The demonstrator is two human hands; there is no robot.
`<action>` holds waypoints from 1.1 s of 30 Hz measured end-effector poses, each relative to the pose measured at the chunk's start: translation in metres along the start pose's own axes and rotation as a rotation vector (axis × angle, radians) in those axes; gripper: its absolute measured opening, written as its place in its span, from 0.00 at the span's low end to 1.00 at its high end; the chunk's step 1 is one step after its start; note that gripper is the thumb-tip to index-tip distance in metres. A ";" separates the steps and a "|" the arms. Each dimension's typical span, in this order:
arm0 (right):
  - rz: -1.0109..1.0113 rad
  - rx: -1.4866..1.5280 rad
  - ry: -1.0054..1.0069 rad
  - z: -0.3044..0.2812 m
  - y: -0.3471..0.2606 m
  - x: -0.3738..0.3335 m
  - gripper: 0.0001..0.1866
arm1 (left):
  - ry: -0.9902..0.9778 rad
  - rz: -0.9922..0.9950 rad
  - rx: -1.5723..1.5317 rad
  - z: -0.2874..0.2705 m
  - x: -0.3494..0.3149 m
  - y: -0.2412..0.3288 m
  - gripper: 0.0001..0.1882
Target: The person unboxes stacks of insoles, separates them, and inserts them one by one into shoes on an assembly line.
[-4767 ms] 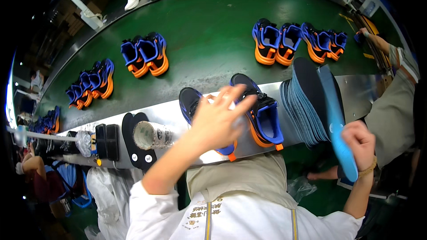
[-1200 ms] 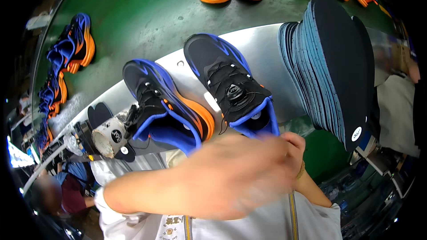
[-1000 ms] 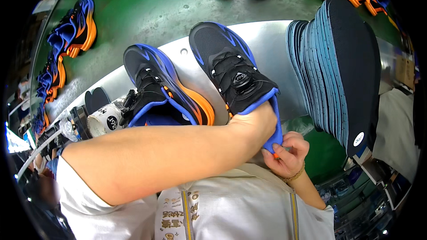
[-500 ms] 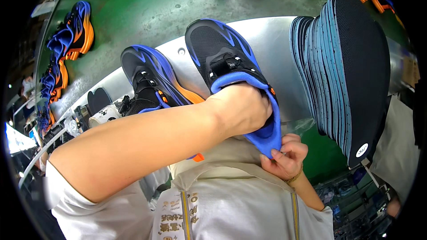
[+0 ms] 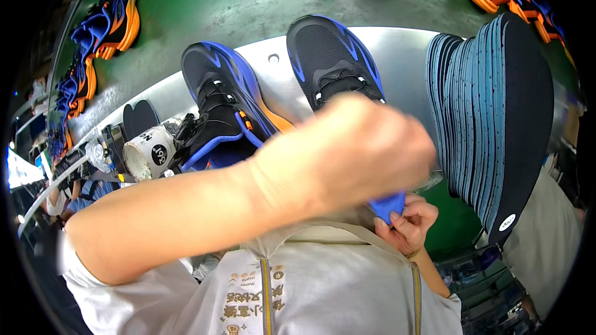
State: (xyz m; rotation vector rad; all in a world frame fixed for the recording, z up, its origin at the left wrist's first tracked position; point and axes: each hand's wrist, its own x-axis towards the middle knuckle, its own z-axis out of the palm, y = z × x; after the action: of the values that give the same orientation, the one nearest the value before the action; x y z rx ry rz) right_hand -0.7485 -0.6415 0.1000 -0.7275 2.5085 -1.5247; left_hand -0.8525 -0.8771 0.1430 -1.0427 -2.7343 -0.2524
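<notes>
A black sneaker [image 5: 332, 49] with blue trim lies toe-away on the metal ledge in front of me. My right hand [image 5: 410, 226] pinches its blue heel collar [image 5: 389, 206] between thumb and fingers. Above the shoe's opening is my left hand [image 5: 354, 152], blurred by motion and seen from its back. Its fingers are hidden, and it covers most of the collar and the tongue. Left of this shoe rests a matching sneaker [image 5: 217, 93] with an orange sole, partly behind my left forearm.
At the right stands a tall stack of black and teal insoles [image 5: 496, 124]. Two dark insoles [image 5: 141, 118] and a white roll [image 5: 149, 154] are at the left. Beyond the metal ledge [image 5: 267, 80], more sneakers [image 5: 118, 22] sit on the green surface.
My left hand has come up out of the shoe's opening, toward me and to the right. The right hand keeps its pinch on the heel. The whole view has shifted slightly.
</notes>
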 end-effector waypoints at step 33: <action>-0.050 -0.059 -0.139 -0.021 0.003 0.040 0.17 | -0.783 0.376 -0.345 0.058 0.039 0.035 0.07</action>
State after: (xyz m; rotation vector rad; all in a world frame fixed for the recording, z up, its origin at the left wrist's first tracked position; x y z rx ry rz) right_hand -0.7913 -0.6419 0.1134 -0.8796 2.4595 -1.3690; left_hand -0.8652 -0.8131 0.0997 -2.0961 -3.1001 -0.3092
